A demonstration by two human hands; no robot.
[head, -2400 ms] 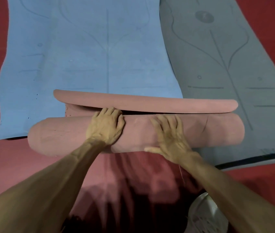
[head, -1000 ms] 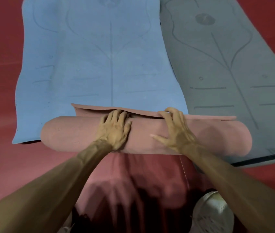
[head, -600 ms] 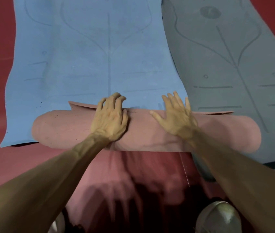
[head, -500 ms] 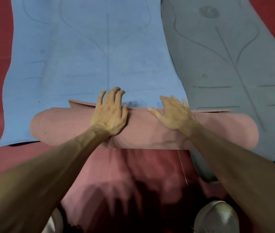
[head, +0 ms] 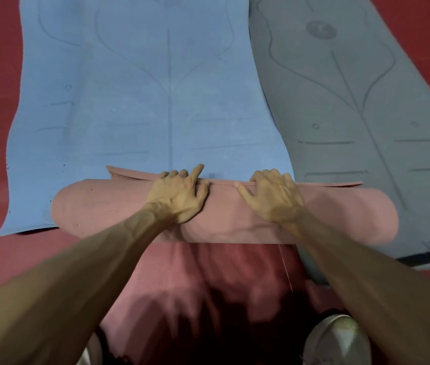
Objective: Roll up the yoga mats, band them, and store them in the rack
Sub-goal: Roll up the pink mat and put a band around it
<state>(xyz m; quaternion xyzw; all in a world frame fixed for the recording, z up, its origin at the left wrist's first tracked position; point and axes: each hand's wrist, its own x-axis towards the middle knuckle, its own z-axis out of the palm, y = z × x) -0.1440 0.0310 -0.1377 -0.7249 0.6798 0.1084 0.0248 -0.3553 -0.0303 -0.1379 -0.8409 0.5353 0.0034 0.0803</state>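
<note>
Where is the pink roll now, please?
The pink roll lies crosswise mid-frame in the head view, under the left hand and right hand, across the blue mat and grey mat.

Both bare arms reach forward from the lower corners and draw closer toward the hands: the left forearm (head: 77, 272) from the lower left, the right forearm (head: 366, 280) from the lower right. The left grip (head: 179, 196) lies palm down on the rolled mat (head: 103, 206), knuckles raised, fingers curled over its far side, with the index finger (head: 198, 169) pointing straight ahead. The right grip (head: 271, 196) sits near it without touching, also palm down, its fingers hooked over the far edge and its thumb (head: 244, 192) stretched leftward along the top.
</note>
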